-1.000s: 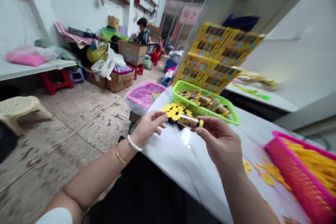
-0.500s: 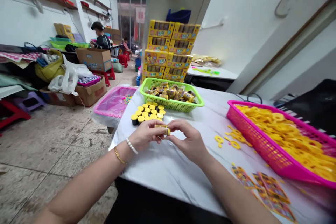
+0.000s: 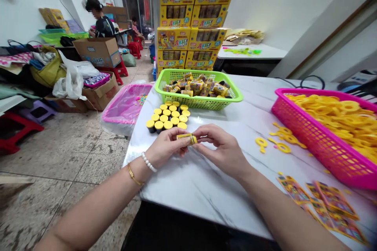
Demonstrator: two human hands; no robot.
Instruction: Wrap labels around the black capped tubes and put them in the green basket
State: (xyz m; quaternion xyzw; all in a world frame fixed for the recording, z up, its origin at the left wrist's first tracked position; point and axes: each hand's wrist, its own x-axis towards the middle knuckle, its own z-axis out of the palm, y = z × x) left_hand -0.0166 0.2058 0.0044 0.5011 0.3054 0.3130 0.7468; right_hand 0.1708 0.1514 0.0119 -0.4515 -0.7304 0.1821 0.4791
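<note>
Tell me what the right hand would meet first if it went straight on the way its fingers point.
The yellow tube in the left hand: the right hand is at its capped end, though exact contact is unclear.

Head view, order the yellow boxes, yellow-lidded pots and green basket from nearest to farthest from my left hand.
1. Yellow-lidded pots, just beyond the left hand.
2. Green basket, behind the pots.
3. Yellow boxes, stacked behind the basket.

Past the right hand [image 3: 219,147], bare marbled surface [image 3: 232,119] lies open between yellow-capped pots [image 3: 166,113] and loose yellow rings [image 3: 294,140], but the lime-green basket [image 3: 203,104] blocks the far side.
</note>
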